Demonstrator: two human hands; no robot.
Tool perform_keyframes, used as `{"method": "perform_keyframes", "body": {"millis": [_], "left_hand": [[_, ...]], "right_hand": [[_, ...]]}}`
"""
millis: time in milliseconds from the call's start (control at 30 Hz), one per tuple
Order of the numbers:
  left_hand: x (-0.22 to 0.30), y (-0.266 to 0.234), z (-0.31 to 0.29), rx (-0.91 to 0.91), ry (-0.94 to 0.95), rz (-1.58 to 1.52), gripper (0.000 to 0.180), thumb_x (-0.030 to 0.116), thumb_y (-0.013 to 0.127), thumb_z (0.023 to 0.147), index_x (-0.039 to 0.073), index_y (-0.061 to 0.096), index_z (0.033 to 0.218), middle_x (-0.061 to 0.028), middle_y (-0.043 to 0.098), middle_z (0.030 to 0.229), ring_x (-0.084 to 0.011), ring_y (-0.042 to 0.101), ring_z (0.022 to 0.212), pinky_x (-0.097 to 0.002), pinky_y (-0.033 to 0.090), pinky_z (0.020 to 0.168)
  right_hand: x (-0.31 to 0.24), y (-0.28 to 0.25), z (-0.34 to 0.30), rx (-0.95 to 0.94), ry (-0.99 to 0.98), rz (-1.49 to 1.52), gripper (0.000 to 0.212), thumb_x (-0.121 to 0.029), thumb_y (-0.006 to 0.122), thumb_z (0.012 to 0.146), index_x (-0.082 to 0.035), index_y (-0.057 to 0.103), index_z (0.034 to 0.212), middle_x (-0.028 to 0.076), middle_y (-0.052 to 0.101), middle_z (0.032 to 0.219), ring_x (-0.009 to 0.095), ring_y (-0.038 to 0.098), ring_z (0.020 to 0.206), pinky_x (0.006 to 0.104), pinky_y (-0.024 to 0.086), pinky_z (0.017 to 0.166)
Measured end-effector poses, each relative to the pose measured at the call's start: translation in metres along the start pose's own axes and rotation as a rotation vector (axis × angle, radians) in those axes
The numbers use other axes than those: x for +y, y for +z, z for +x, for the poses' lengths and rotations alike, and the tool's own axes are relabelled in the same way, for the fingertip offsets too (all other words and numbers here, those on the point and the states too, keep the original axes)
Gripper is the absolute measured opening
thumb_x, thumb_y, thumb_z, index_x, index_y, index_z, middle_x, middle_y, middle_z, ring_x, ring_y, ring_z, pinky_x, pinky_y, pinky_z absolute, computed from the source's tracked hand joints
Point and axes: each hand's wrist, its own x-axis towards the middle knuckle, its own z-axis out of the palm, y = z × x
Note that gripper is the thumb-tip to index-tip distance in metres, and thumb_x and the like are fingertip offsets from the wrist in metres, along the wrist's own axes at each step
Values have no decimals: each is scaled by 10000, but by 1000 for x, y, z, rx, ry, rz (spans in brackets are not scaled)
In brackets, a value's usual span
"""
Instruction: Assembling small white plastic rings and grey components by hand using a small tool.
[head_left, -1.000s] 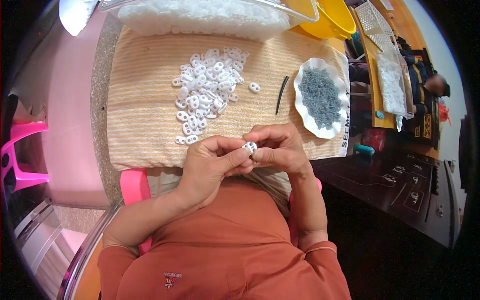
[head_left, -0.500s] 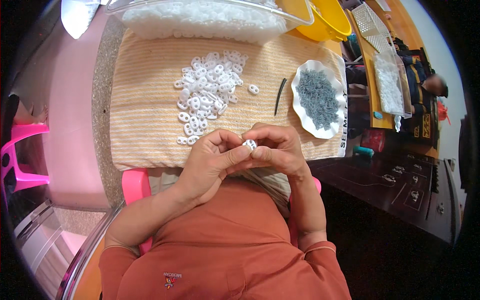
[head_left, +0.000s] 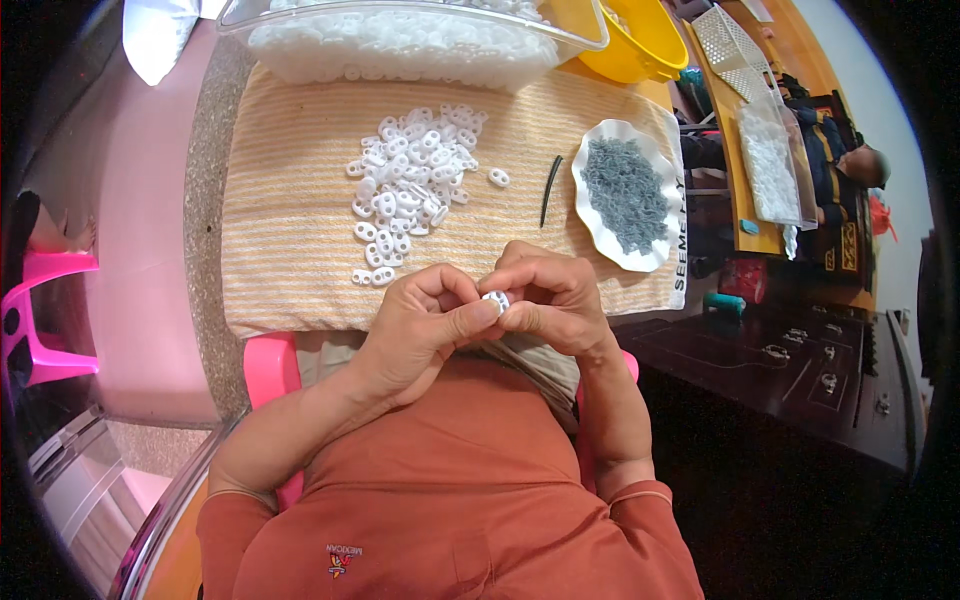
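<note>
Close to my body, just over the near edge of the striped towel, both hands meet around one small white oval plastic piece with holes (head_left: 496, 299). It looks like a two-hole cord lock. My left hand (head_left: 428, 312) grips it between thumb and forefinger. From the other side, my right hand (head_left: 550, 297) pinches at it with thumb and fingertips, which partly cover it. Ahead on the towel lies a loose pile of similar white two-hole pieces (head_left: 410, 175), with a single one (head_left: 499, 177) apart to its right.
A wavy-rimmed white dish (head_left: 590, 215) of small grey pieces sits on the striped towel (head_left: 290, 200), beside a thin black stick (head_left: 550, 190). Behind stand a clear bin (head_left: 590, 42) of white pieces and a yellow basket (head_left: 650, 62). At far right, a person (head_left: 830, 150) is near another table.
The white piece has tilted slightly between my fingertips, and my hands have shifted a little. The table items appear slightly further left as the view moved.
</note>
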Motion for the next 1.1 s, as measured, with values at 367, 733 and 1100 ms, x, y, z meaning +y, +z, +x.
{"method": "perform_keyframes", "body": {"millis": [367, 733, 1100], "left_hand": [[0, 4, 0, -51, 49, 37, 97, 32, 675, 848, 24, 579, 846, -76, 647, 836, -154, 642, 767, -276, 551, 746], [4, 3, 2, -53, -7, -17, 108, 108, 643, 892, 21, 582, 908, -78, 639, 919, -147, 623, 844, -305, 546, 786], [3, 5, -1, 8, -52, 42, 126, 124, 646, 892, 21, 585, 933, -98, 627, 1019, -117, 610, 827, -282, 540, 769]], "right_hand": [[-10, 4, -2, -13, -7, 14, 238, -90, 740, 791, 27, 669, 987, 51, 599, 836, 109, 562, 747, 237, 446, 644], [-16, -1, 0, 47, 58, 23, 110, -32, 665, 842, 14, 593, 911, 50, 556, 923, 97, 548, 826, 228, 458, 732], [-72, -110, 70, 659, -16, -316, 160, -143, 638, 882, 12, 617, 916, 27, 597, 722, 79, 558, 593, 224, 507, 547]]}}
